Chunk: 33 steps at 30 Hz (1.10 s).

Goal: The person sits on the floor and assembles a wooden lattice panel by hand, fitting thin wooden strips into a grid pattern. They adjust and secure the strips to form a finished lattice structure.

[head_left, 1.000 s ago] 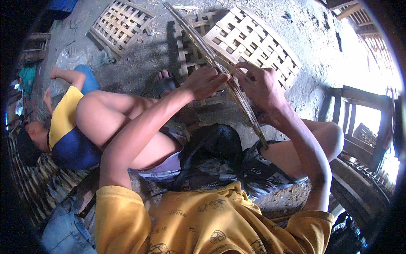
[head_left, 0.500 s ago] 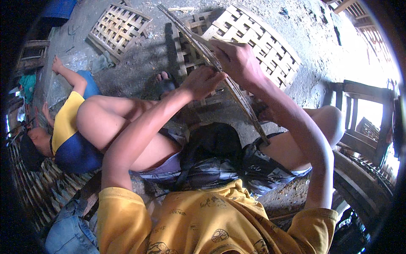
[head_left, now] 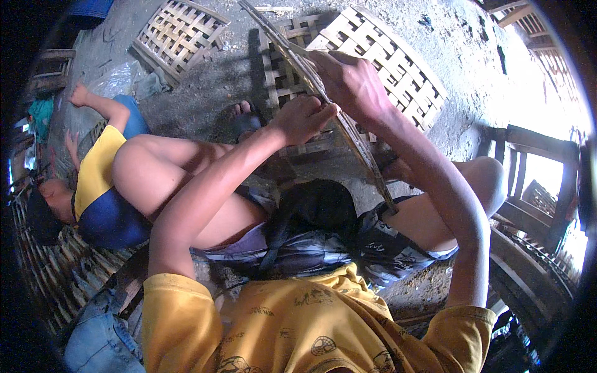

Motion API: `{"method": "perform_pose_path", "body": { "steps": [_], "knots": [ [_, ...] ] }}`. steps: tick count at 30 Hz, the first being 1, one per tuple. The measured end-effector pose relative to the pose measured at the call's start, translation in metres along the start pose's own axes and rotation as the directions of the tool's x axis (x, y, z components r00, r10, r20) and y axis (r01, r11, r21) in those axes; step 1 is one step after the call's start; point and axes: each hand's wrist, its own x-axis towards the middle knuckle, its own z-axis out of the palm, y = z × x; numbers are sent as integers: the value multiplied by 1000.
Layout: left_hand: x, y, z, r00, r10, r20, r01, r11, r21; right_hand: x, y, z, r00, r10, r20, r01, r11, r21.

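Observation:
A long, flat bamboo panel [head_left: 348,130] stands edge-on before me, slanting from the far left down to my right thigh. My left hand [head_left: 306,119] is closed on its near edge, about halfway along, with the thumb pointing right. Farther up, on the panel's right side, my right hand [head_left: 357,84] is closed. A thin, pale tapering piece sticks out from its fingers toward the panel's edge; whether it is a tool or a strip of bamboo I cannot tell. The right fingertips are partly hidden behind the hand.
Beyond my hands a woven bamboo panel [head_left: 398,68] lies on the ground, with a darker one partly beneath it. Another woven panel [head_left: 180,37] lies at the far left. A person in a yellow and blue shirt [head_left: 102,161] is close on my left. A wooden frame [head_left: 541,146] stands at right.
Both hands stay on the bamboo panel; the right hand has shifted very slightly. The view has tilted a little. The person at left has moved an arm slightly.

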Motion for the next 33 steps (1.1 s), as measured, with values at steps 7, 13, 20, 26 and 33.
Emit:
{"method": "perform_pose_path", "body": {
  "steps": [7,13,20,26,33],
  "knots": [
    [17,10,-9,952,-163,259,185,981,-61,0,13,-4,998,-4,64,9,997,-75],
    [9,17,-4,978,157,-138,-136,979,152,12,13,-25,978,-8,207,7,1000,6],
    [10,24,-9,979,175,-106,-157,975,160,8,-5,-66,934,-4,357,7,1000,-8],
    [8,20,-6,976,180,-126,-162,977,141,4,-17,-80,912,30,408,-28,1000,-12],
    [14,25,-5,976,-176,130,189,978,-93,-22,-18,-99,887,82,454,-100,995,15]
  ]
}}
